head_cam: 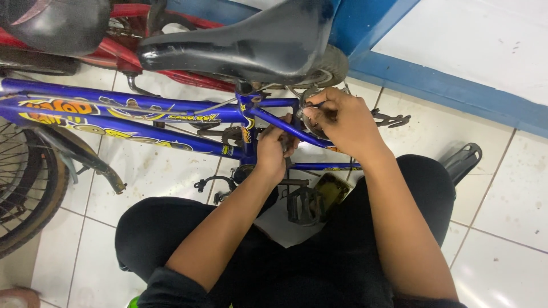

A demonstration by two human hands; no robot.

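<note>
A small blue bicycle frame [142, 117] with yellow stickers lies across my view, its black saddle [251, 43] above my hands. My right hand [342, 122] is closed on a small metal part at the rear wheel hub [308, 97], fingers pinched together. Just to its left, my left hand [273, 151] grips something beside the rear stay [285, 126], below the seat tube; what it holds is hidden by the fingers. A black pedal [305, 204] hangs under my hands, over my lap in black trousers.
A red bicycle frame [131, 11] lies behind the blue one. A spoked front wheel [25, 188] stands at the left edge. The floor is white tile [502, 188]. A blue painted wall base [445, 88] runs along the upper right, and a black pedal [465, 159] lies near my right knee.
</note>
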